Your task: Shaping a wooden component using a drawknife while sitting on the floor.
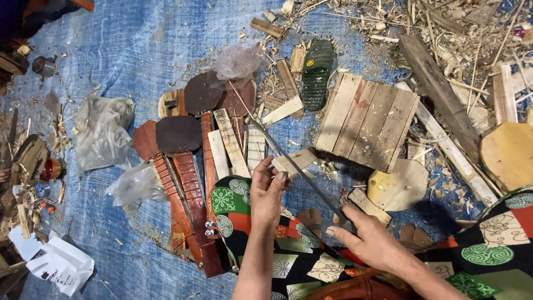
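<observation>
Two bare hands working a thin saw blade across a small wood strip, over a blue tarp littered with scraps.

Blue tarp (139, 44) covers the floor; slatted wooden panel (366, 118) lies upper right of the hands, green sandal (317, 72) just beyond it, red-brown slats (186, 205) at left, clear plastic bags (102, 130) further left. Left hand (268, 191) fingers curled, pinching the pale wood strip (297, 161) at its near end, strip held above the patterned-cloth knee. Right hand (369, 239) closed around the lower end of the saw blade (288, 161), which runs diagonally up-left and touches the strip. Handle itself hidden under the fingers.
</observation>
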